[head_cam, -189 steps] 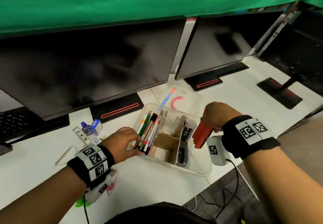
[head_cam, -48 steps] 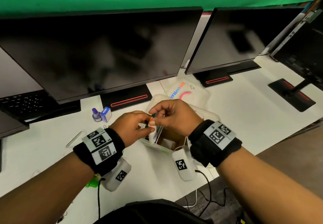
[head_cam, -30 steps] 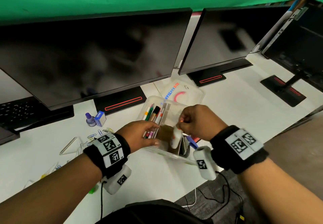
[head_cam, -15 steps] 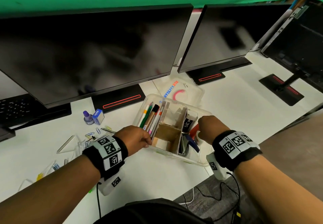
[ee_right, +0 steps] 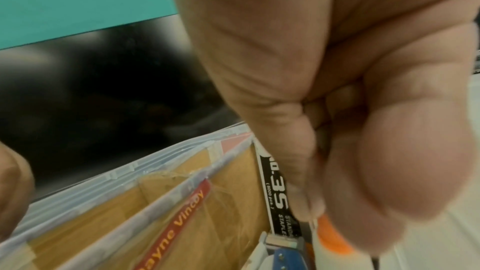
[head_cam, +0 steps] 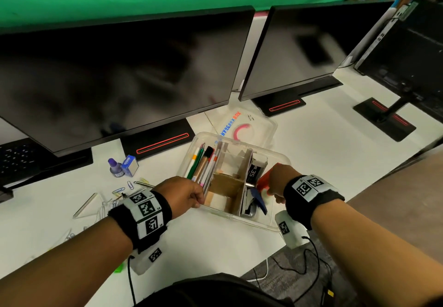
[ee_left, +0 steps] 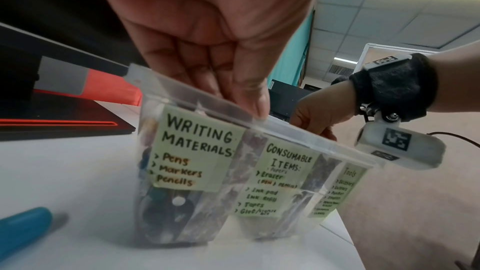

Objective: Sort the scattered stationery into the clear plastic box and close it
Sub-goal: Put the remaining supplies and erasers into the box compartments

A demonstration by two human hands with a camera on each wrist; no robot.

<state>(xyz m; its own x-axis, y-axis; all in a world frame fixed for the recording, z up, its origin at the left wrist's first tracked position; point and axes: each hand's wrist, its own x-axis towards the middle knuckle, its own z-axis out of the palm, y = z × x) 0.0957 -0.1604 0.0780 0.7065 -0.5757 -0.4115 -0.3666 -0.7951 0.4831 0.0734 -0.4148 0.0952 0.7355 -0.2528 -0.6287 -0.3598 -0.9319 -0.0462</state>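
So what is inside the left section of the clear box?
In the clear box, pens and markers lie in the left section. The left hand covers their near ends.

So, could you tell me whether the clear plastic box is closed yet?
Open: the clear plastic box shows its compartments, and its lid lies flat on the desk behind it.
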